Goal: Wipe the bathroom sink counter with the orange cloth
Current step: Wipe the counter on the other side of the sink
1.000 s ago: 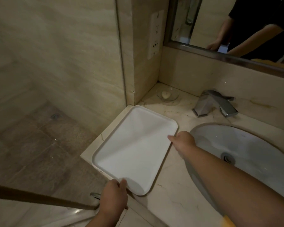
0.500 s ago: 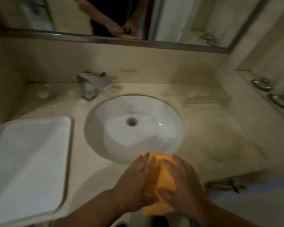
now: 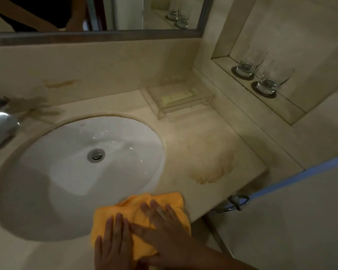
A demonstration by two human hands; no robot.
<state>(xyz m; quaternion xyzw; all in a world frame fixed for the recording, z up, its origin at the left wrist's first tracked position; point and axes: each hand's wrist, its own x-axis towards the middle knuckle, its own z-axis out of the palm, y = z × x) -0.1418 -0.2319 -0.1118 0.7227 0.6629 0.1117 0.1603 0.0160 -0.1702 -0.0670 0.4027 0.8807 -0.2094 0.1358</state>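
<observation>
Counter [image 3: 213,145] edge: orange cloth [image 3: 144,213] crumpled, lying diagonally.

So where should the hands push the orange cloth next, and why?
Probably slide the orange cloth right and a bit away, onto the brownish stain on the counter. Both the left hand and the right hand already press it flat at the front edge by the sink, and the stain lies close by.
</observation>
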